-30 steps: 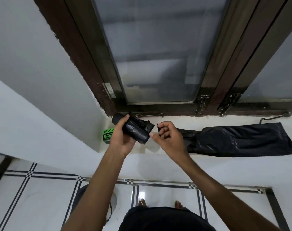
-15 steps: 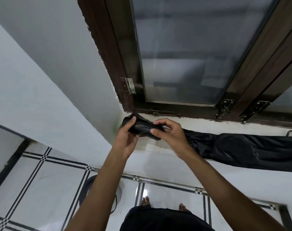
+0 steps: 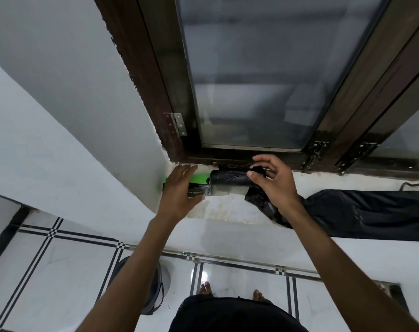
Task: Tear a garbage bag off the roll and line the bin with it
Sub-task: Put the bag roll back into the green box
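Note:
The black garbage bag roll (image 3: 228, 179) lies on the white window sill (image 3: 227, 212) against the window frame. My right hand (image 3: 275, 185) hovers at the roll's right end, fingers spread, thumb tip touching the roll. My left hand (image 3: 179, 191) is open, palm down over a green and black packet (image 3: 198, 182) just left of the roll. A separate flat black garbage bag (image 3: 371, 216) lies along the sill to the right, its crumpled end under my right wrist. The grey bin (image 3: 157, 287) stands on the floor below, partly hidden by my left forearm.
A dark wooden window frame (image 3: 170, 130) with frosted glass rises behind the sill, with latches (image 3: 317, 152) at its base. A white wall (image 3: 60, 140) closes in on the left. Below is a white tiled floor (image 3: 60, 271), with my feet (image 3: 207, 287) near the bin.
The roll, held in both hands above the sill earlier, now lies on the sill. Both hands have opened, and my left hand has moved left over the green packet.

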`<act>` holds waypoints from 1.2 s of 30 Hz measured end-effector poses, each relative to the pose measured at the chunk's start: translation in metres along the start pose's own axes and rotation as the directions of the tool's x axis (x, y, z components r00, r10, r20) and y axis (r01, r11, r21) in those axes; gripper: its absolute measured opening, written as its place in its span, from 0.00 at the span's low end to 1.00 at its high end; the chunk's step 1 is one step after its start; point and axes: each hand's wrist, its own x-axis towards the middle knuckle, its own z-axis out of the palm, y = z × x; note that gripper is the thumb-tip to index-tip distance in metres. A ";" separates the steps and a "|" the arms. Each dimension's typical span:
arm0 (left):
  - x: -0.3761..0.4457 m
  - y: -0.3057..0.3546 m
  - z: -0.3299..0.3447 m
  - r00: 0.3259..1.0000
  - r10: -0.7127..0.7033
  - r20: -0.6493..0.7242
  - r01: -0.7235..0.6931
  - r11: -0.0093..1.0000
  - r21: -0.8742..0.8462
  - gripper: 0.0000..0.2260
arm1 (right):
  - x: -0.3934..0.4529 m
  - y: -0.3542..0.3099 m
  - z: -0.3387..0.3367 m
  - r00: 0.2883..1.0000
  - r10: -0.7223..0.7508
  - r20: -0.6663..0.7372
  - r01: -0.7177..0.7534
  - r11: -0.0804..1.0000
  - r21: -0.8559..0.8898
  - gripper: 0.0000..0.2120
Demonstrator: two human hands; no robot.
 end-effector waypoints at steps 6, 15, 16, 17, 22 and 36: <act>0.012 -0.007 0.005 0.988 -0.068 0.138 0.034 0.970 0.239 0.26 | -0.004 0.001 0.008 1.000 -0.004 0.001 0.004 0.999 -0.050 0.16; 0.009 0.001 -0.003 0.999 -0.034 0.010 0.032 0.989 0.145 0.26 | -0.008 0.004 0.019 1.000 -0.010 -0.026 0.007 0.994 -0.107 0.15; 0.010 0.003 -0.004 0.999 -0.032 0.015 0.029 0.988 0.152 0.26 | -0.009 0.003 0.018 1.000 -0.009 -0.015 0.008 0.995 -0.100 0.15; 0.010 0.005 -0.003 0.999 -0.034 0.021 0.030 0.988 0.152 0.26 | -0.010 0.002 0.017 1.000 -0.012 0.001 0.012 0.996 -0.093 0.15; 0.006 0.013 -0.004 0.999 -0.033 0.044 0.029 0.996 0.085 0.26 | -0.007 -0.001 0.009 0.996 -0.046 0.070 0.048 0.998 -0.038 0.16; 0.006 0.049 -0.004 0.995 0.030 0.099 -0.034 0.998 0.043 0.28 | -0.013 0.000 0.055 0.977 0.014 0.215 -0.024 0.999 0.041 0.19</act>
